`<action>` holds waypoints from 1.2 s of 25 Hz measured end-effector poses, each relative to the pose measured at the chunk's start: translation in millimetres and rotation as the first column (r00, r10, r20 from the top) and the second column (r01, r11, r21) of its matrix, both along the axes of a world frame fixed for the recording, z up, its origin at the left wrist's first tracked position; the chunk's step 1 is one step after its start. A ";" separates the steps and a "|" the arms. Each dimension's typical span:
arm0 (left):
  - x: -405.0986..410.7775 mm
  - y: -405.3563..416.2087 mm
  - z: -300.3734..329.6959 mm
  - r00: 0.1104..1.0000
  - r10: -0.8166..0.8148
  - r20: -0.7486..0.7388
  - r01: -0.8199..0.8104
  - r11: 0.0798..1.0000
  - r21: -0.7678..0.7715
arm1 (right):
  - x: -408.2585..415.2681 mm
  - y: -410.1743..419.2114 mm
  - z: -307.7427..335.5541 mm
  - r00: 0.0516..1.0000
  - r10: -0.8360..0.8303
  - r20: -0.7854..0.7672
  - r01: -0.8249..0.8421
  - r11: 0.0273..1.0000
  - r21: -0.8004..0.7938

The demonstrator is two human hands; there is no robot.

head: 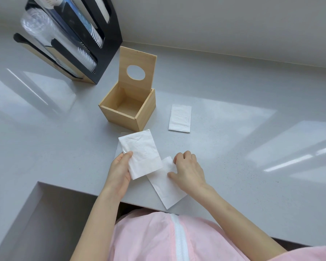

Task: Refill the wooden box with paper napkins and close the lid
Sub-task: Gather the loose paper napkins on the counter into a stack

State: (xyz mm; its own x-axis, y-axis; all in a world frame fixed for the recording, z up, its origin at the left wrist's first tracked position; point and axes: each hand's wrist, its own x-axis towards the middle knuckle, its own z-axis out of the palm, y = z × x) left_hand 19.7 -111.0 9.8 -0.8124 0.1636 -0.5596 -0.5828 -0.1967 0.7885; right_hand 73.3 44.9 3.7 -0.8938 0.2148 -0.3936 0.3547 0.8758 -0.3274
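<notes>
**Grey counter under a pale wall**

A glossy, lightly speckled grey counter (233, 140) fills the view, meeting a plain off-white wall (215, 21) along its far edge. Bright slanted patches of light lie across its right and left sides. At the far left corner stands a black cup dispenser (77, 42) with wooden trim.

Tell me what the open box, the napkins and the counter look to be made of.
Wooden box: pale wood, probably bamboo or ply, matte, with faint grain; its lid matches. Napkin in the left hand: soft white tissue paper, faintly embossed. Counter: smooth grey surface, finely speckled and glossy with window reflections, possibly quartz or a solid composite.
</notes>
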 end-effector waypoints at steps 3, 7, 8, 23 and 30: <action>5.1 -3.1 -2.5 0.999 0.031 0.015 -0.031 0.999 0.009 | -0.2 0.6 -3.0 0.999 -0.045 0.018 0.046 0.996 -0.079; 7.7 -3.8 -2.7 0.999 0.037 0.025 -0.037 0.999 0.031 | -0.6 9.3 -1.7 0.998 -0.067 0.003 0.067 0.979 -0.192; 7.9 -3.5 -3.0 0.999 0.030 0.026 -0.031 0.999 0.035 | -1.5 14.3 1.5 0.994 -0.107 0.007 0.105 0.958 -0.267; 4.6 17.6 1.3 0.969 -0.243 0.037 0.240 0.967 0.085 | -24.6 42.0 62.1 0.971 -0.235 0.050 0.117 0.281 -0.952; -0.7 27.7 4.2 0.960 -0.277 0.037 0.271 0.955 0.124 | -31.0 32.5 39.0 0.955 -0.298 0.002 0.213 0.678 -0.703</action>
State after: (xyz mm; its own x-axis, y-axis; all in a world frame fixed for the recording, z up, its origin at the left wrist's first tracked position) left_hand 19.1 -83.3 13.9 -0.6969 0.4424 -0.5645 -0.6676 -0.1123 0.7360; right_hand 42.4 77.4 42.7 -0.8892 0.1477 -0.4330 0.4574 0.2688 -0.8477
